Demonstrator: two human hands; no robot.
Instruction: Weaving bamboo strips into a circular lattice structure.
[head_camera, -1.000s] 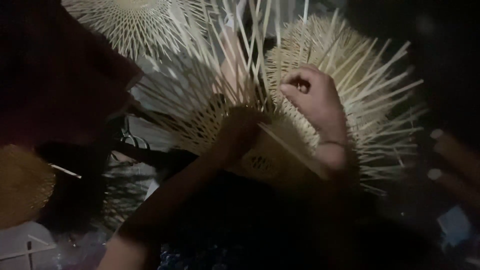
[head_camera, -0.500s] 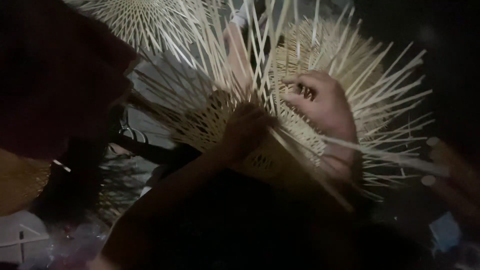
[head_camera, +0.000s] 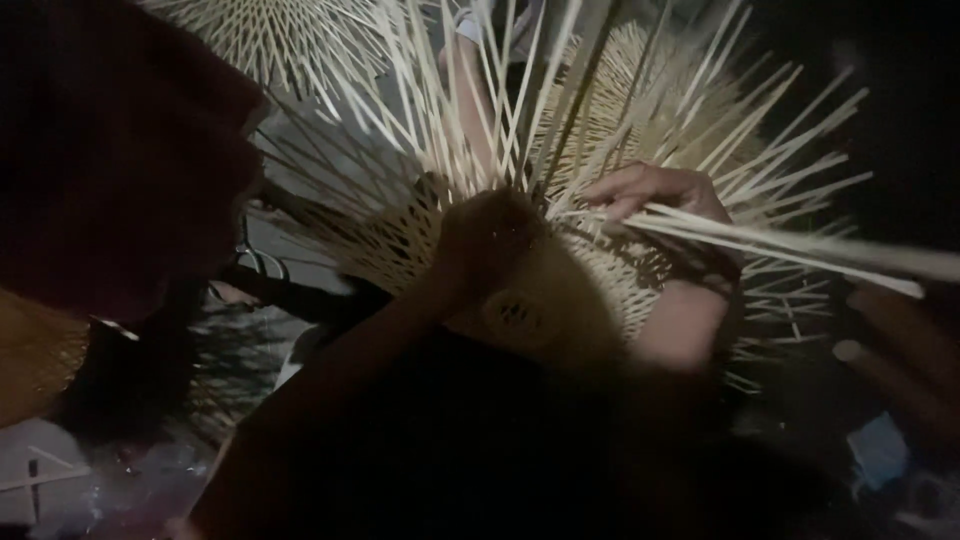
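Observation:
A half-woven bamboo basket (head_camera: 400, 245) with long pale strips fanning out sits tilted in front of me. My left hand (head_camera: 487, 240) is in shadow, curled against the woven part near the middle. My right hand (head_camera: 655, 195) lies on the right side of the weave, fingers closed around a bundle of loose bamboo strips (head_camera: 800, 245) that stick out to the right. The basket's round woven base (head_camera: 515, 315) shows just under my left wrist.
Another woven bamboo piece (head_camera: 270, 35) with radiating strips lies at the top left, and a third (head_camera: 35, 350) at the left edge. A dark red cloth mass (head_camera: 110, 150) fills the upper left. The right side and the bottom are dark.
The basket has come nearer and tilted, so the strips spread wider across the view. My right hand has moved up and right and has gathered a bundle of strips.

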